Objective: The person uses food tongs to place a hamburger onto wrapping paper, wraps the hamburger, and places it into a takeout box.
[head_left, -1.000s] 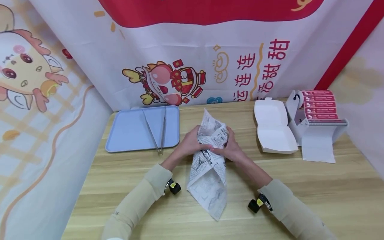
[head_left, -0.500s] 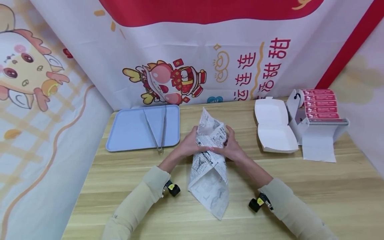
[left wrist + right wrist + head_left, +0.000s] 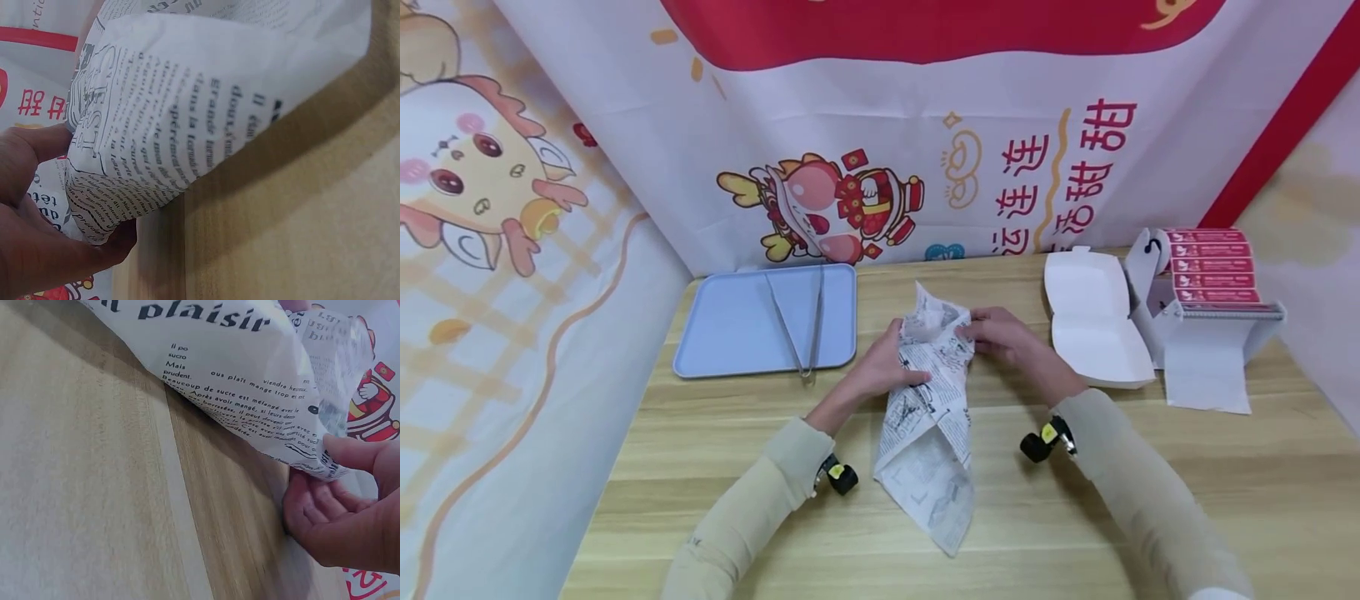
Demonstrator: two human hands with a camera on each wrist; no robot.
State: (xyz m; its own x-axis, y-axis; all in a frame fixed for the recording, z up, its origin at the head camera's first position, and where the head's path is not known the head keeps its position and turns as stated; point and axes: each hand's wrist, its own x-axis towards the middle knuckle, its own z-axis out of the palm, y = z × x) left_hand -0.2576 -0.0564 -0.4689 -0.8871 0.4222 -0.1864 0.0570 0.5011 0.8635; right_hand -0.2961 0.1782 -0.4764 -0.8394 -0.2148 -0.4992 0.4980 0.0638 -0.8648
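Observation:
A newsprint-patterned sheet of wrapping paper (image 3: 934,400) lies folded into a long parcel on the wooden table, both its pointed ends spread out. Whatever it wraps is hidden. My left hand (image 3: 883,367) holds the parcel's left side, its thumb across the top. In the left wrist view the fingers go round the printed paper (image 3: 150,112). At the far right side, my right hand (image 3: 1003,337) pinches the paper's edge. The right wrist view has the thumb on top of the paper (image 3: 250,394) and the curled fingers (image 3: 312,506) below it.
On the left, metal tongs (image 3: 812,342) lie on a blue tray (image 3: 722,325), their joined end over its front rim. To the right stand an open white takeaway box (image 3: 1097,342) and a dispenser (image 3: 1150,283) with a roll of red labels (image 3: 1213,267). A printed cloth (image 3: 865,92) hangs behind.
My right hand has shifted from the parcel's top to its far right edge, its thumb leaving the left thumb. The left hand keeps its hold. The head view has shifted slightly.

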